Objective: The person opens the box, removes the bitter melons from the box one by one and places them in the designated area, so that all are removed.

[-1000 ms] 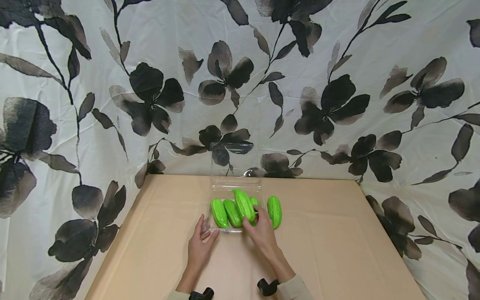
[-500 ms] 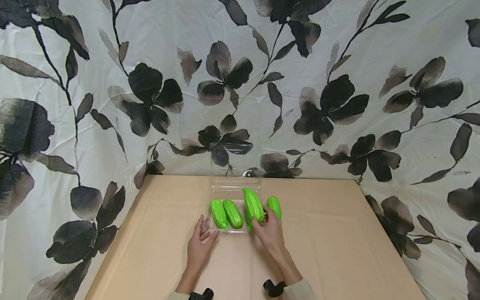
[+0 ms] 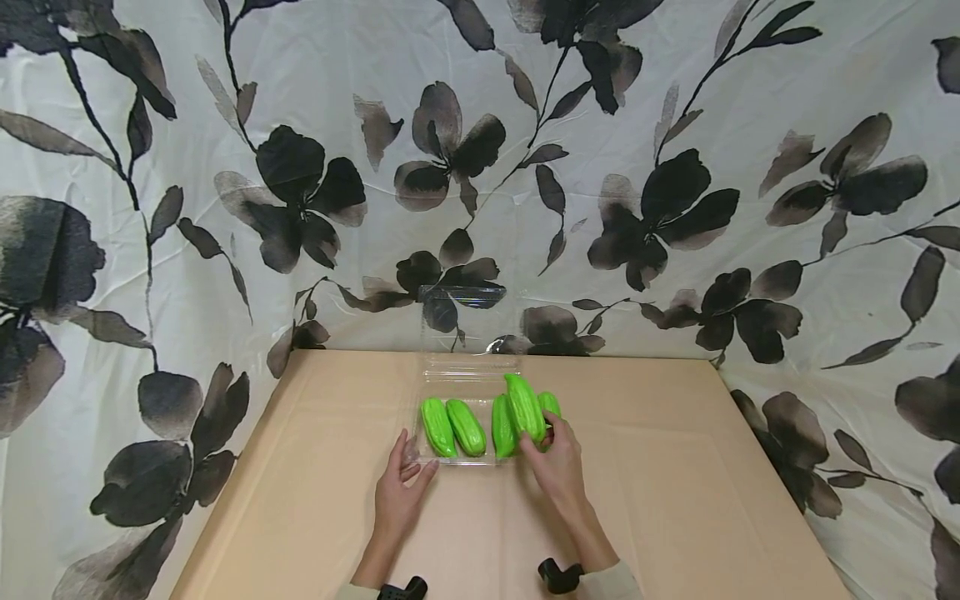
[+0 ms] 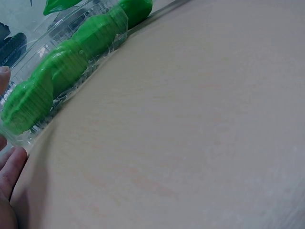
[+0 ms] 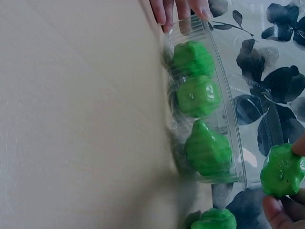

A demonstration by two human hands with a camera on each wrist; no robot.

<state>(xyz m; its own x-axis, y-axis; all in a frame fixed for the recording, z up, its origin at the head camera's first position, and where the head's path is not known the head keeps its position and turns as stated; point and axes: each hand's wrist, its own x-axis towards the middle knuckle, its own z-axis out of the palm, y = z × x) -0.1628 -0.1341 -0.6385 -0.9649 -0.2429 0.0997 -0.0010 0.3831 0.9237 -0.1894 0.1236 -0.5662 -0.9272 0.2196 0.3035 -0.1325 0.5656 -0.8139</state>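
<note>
A clear plastic clamshell container [image 3: 474, 461] holds three bumpy green cucumbers [image 3: 466, 427], all side by side. My left hand [image 3: 403, 500] grips its front left corner, thumb along the front and fingers at the side; in the right wrist view the thumb of this left hand [image 5: 183, 12] lies at the rim. Raised above the container's right end is another cucumber [image 3: 525, 408], which my right hand [image 3: 558, 462] pinches by its near end. A further cucumber [image 3: 550, 403] lies outside on the right, partly hidden behind the raised one.
The container's clear lid [image 3: 465, 321] stands open at the back, against a floral cloth [image 3: 652, 217] hung behind. Beneath everything is a tan tabletop [image 3: 660, 483]. Both wrists wear black cameras.
My right hand has carried its cucumber rightward, from over the middle of the container to its right end. The cucumber beneath it now shows. My left hand stays at the corner.
</note>
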